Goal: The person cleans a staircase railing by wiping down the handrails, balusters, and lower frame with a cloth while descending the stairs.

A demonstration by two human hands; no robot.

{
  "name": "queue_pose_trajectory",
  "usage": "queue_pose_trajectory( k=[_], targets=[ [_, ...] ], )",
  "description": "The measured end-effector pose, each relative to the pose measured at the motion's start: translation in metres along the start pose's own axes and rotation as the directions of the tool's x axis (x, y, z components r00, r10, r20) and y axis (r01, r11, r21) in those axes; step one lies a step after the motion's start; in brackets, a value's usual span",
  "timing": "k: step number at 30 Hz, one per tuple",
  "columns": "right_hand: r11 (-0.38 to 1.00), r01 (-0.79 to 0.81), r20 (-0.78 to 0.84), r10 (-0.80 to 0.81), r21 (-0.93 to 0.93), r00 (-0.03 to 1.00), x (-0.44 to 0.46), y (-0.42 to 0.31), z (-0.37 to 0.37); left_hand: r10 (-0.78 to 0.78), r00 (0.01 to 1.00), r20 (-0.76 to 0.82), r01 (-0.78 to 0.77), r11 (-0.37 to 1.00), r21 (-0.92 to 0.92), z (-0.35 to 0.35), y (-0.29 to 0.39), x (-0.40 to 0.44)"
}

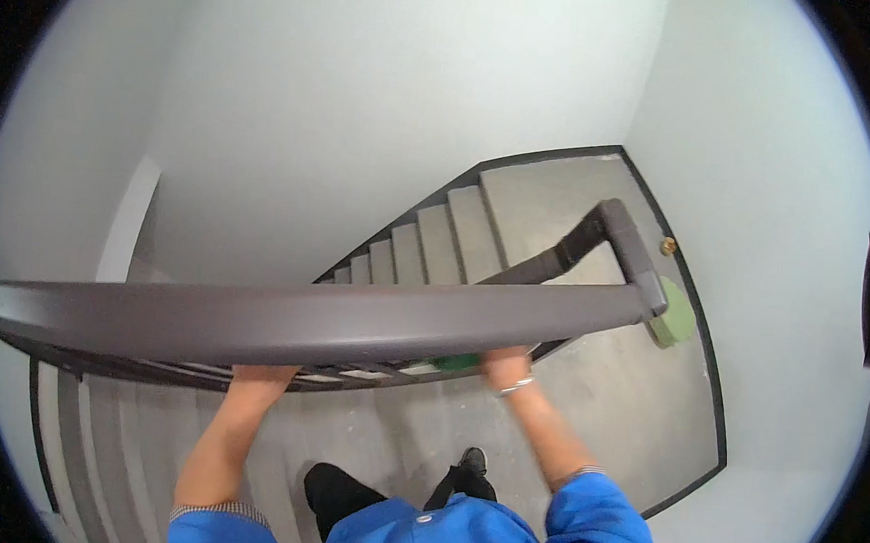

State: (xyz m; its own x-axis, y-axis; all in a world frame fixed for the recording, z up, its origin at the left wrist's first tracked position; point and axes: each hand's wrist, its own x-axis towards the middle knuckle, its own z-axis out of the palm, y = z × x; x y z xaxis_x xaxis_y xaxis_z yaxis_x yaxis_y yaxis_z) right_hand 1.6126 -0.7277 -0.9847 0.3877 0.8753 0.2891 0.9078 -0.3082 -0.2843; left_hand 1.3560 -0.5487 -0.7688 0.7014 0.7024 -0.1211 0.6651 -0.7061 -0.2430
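A wide brown handrail crosses in front of me and hides most of both hands. My left hand reaches under its near side against the dark balusters; the fingers are out of sight. Farther right, my right hand is also below the rail, a little blurred, with a silver bracelet at the wrist. Right beside its fingers shows a green cloth, mostly covered by the rail; the hand appears to grip it.
Concrete stairs descend behind the rail from a landing. The rail bends at a corner post on the right. A light green stool-like object and a small brass-coloured item are near the right wall. More steps lie at left.
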Motion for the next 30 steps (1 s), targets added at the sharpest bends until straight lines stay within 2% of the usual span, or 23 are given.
queue_pose_trajectory(
  k=[1,2,3,4,5,6,7,9,10,12,13,15,17,18,20,21,22,23,24,25,26,28,30],
  targets=[
    [0.988,-0.149,0.236,0.154,-0.039,0.959,-0.008,0.031,-0.015,0.087,0.983,-0.16,-0.098,0.993,-0.068,0.008,-0.004,0.004],
    [0.993,-0.115,0.053,0.114,0.007,0.992,-0.025,0.073,0.001,0.157,0.93,-0.331,-0.206,0.972,-0.116,0.017,-0.008,0.009],
    [0.994,-0.108,0.047,0.107,0.027,0.993,-0.032,0.112,0.008,0.14,0.933,-0.33,-0.187,0.975,-0.117,0.027,-0.011,0.013],
    [0.994,-0.104,0.037,0.102,0.043,0.994,-0.03,0.132,0.011,0.209,0.895,-0.393,-0.244,0.969,-0.039,0.044,-0.004,0.023],
    [0.996,-0.086,0.038,0.084,0.039,0.996,-0.027,0.133,0.012,0.277,0.85,-0.447,-0.291,0.956,0.038,0.051,-0.005,0.025],
    [0.989,-0.141,0.07,0.138,0.05,0.988,-0.026,0.132,0.011,0.262,0.851,-0.454,-0.278,0.96,0.033,0.055,-0.006,0.025],
    [0.978,-0.199,0.102,0.193,0.059,0.976,-0.023,0.117,-0.002,0.218,0.857,-0.467,-0.269,0.962,-0.044,0.044,-0.004,0.021],
    [0.905,-0.098,-0.047,0.129,0.413,0.991,-0.01,0.073,0.015,0.152,0.859,-0.49,-0.235,0.965,-0.113,0.031,0.007,0.024],
    [0.996,0.006,0.089,-0.014,0.089,0.996,0.007,0.007,-0.027,0.149,0.876,-0.459,-0.23,0.965,-0.124,0.028,0.007,0.021],
    [0.977,0.188,-0.014,-0.187,0.104,0.982,0.035,-0.088,-0.019,0.108,0.897,-0.429,-0.183,0.973,-0.139,0.025,0.01,0.011],
    [0.964,0.202,-0.023,-0.201,0.172,0.979,0.052,-0.133,-0.035,0.097,0.86,-0.501,-0.204,0.965,-0.163,0.025,0.011,0.011],
    [0.946,0.271,-0.235,-0.227,0.177,0.945,0.069,-0.186,-0.053,0.071,0.812,-0.579,-0.214,0.96,-0.182,0.024,0.008,0.014],
    [0.932,0.331,-0.18,-0.304,0.146,0.935,0.065,-0.173,-0.047,0.147,0.742,-0.654,-0.229,0.973,-0.041,0.03,0.009,0.011],
    [0.921,0.37,-0.123,-0.356,0.124,0.926,0.061,-0.161,-0.044,0.129,0.75,-0.648,-0.21,0.976,-0.049,0.032,0.011,0.002],
    [0.964,0.264,0.02,-0.265,0.04,0.964,0.047,-0.121,-0.051,0.193,0.854,-0.484,-0.13,0.979,0.16,0.023,0.011,-0.016],
    [0.984,0.162,0.14,-0.15,-0.075,0.979,0.041,-0.094,-0.052,0.136,0.914,-0.381,-0.155,0.988,-0.02,0.031,0.01,-0.026],
    [0.992,0.073,0.119,-0.061,-0.099,0.991,0.032,-0.063,-0.048,0.098,0.916,-0.388,-0.118,0.993,-0.029,0.036,0.005,-0.038],
    [0.953,0.119,-0.134,-0.161,-0.277,0.978,0.02,-0.023,-0.023,-0.001,0.794,-0.608,-0.104,0.985,-0.137,0.039,0.001,-0.052],
    [0.963,0.161,-0.123,-0.191,-0.218,0.974,0.012,0.007,-0.023,-0.107,0.615,-0.781,-0.121,0.966,-0.228,0.043,-0.005,-0.063],
    [0.982,0.1,-0.069,-0.112,-0.158,0.991,0.002,0.038,-0.021,-0.259,0.617,-0.743,-0.028,0.936,-0.35,0.063,-0.012,-0.076],
    [0.994,0.029,-0.01,-0.03,-0.11,1.0,-0.009,0.053,-0.022,-0.273,0.61,-0.744,-0.012,0.936,-0.352,0.082,-0.022,-0.086],
    [0.99,-0.012,-0.182,0.038,0.138,0.983,-0.034,0.053,-0.034,-0.694,0.325,-0.643,0.083,0.698,-0.711,0.114,-0.043,-0.091],
    [0.967,-0.108,-0.2,0.156,0.233,0.967,-0.078,0.034,-0.027,-0.727,0.303,-0.616,0.067,0.661,-0.747,0.133,-0.061,-0.084]
  ],
)
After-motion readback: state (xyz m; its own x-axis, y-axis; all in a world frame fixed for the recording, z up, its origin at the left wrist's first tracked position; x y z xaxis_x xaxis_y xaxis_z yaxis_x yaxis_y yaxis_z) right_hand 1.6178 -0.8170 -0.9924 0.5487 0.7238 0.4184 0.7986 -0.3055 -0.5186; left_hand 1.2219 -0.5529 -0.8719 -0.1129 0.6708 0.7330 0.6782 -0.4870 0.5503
